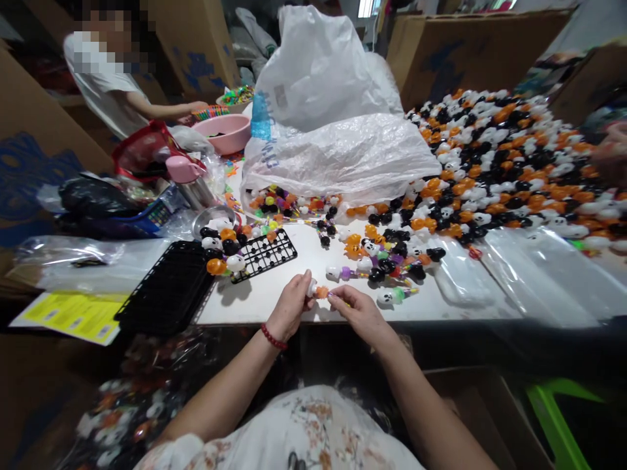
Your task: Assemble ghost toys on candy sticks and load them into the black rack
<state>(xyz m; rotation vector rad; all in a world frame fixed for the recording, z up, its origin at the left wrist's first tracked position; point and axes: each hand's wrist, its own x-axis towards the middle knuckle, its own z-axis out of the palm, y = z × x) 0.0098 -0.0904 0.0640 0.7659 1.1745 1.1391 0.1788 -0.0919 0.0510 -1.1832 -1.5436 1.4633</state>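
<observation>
Between my two hands is a small ghost-topped pencil with a white head and an orange collar [321, 292]. My left hand [292, 301] is closed round the white head. From the other side, my right hand [360, 310] pinches the thin end beyond the collar; the fingers partly hide it. Just right of my hands lies a similar ghost-topped pencil with a green collar [392, 296], and behind it one with a purple collar [337, 272]. A black grid rack [267, 254] stands left of my hands, with white, black and orange heads at its left end.
A big heap of white, orange and black heads [509, 156] covers the back right. A white plastic sack [337, 72] stands behind. Black trays [169, 287] lie left, clear bags [539, 274] right. Across the left side, a person in a white shirt [105, 85] works by a pink basin [230, 134].
</observation>
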